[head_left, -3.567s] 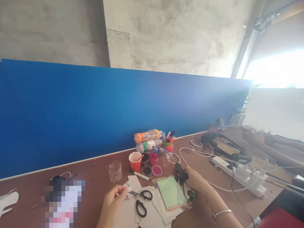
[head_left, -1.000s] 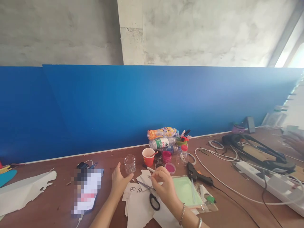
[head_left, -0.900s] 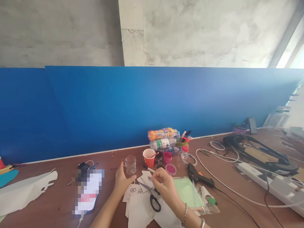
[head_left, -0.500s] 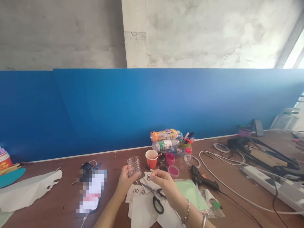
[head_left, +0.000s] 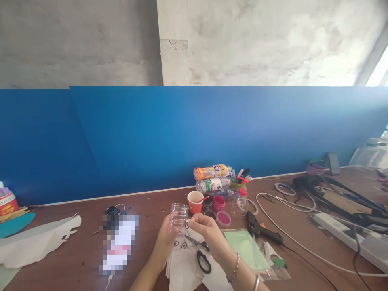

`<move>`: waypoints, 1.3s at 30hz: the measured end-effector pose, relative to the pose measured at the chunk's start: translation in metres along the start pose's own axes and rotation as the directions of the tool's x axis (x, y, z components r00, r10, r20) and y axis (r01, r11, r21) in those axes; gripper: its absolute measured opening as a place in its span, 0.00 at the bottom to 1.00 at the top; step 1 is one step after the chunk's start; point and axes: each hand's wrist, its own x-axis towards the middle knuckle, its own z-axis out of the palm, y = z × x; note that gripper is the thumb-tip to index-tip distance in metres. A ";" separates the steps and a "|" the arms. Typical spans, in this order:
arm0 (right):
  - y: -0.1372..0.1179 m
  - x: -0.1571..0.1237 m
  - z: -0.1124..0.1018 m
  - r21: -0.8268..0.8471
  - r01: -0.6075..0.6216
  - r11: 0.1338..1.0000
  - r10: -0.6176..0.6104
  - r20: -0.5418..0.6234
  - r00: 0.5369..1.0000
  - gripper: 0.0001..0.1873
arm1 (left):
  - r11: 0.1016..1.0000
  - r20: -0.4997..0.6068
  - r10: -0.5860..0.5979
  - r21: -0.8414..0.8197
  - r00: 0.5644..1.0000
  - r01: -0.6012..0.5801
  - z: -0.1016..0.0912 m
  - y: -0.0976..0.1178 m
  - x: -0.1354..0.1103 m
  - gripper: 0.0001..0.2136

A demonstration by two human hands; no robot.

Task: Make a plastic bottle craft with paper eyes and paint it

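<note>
My left hand (head_left: 165,238) is wrapped round a clear, ribbed piece of plastic bottle (head_left: 178,215). Between the pinched fingertips of my right hand (head_left: 207,230) is a small paper eye (head_left: 187,223), white with a black drawn ring and dot. The eye is close to the right side of the bottle piece; I cannot tell whether they touch. Below my hands lie black-handled scissors (head_left: 204,262) on white paper sheets (head_left: 184,275). More drawn eyes (head_left: 179,244) show on the paper, partly hidden by my left hand and the bottle piece.
Behind my hands stand a red paper cup (head_left: 195,205) with a brush, pink paint pots (head_left: 223,218), a red-capped bottle (head_left: 241,202) and stacked bottles (head_left: 213,184). A hot glue gun (head_left: 262,229) and green sheets (head_left: 245,248) lie right, near a power strip (head_left: 348,242). A lit phone (head_left: 119,246) lies left.
My left hand has moved right and turned the bottle piece. My right hand has shifted slightly left with the paper eye, so the two are now much closer together.
</note>
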 end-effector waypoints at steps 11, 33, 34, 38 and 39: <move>0.009 0.001 0.003 0.066 -0.058 0.996 0.058 0.003 0.998 0.11 | 0.988 0.069 -0.041 -0.144 0.997 0.051 0.007 0.001 -0.006 0.29; -0.070 0.006 -0.013 -0.777 0.595 0.205 -0.126 0.582 0.804 0.08 | 0.939 0.002 -0.321 0.131 0.947 0.318 -0.003 0.012 -0.001 0.33; -0.070 0.008 -0.012 -0.774 0.606 0.182 -0.129 0.593 0.795 0.08 | 0.936 0.004 -0.339 0.103 0.941 0.337 -0.003 0.011 0.000 0.33; -0.064 0.012 -0.009 -0.778 0.613 0.140 -0.117 0.601 0.790 0.07 | 0.916 0.029 -0.400 0.002 0.916 0.400 -0.001 0.007 0.002 0.35; -0.063 0.013 -0.009 -0.778 0.613 0.138 -0.106 0.604 0.790 0.08 | 0.915 0.037 -0.403 -0.010 0.915 0.403 -0.001 0.008 0.002 0.35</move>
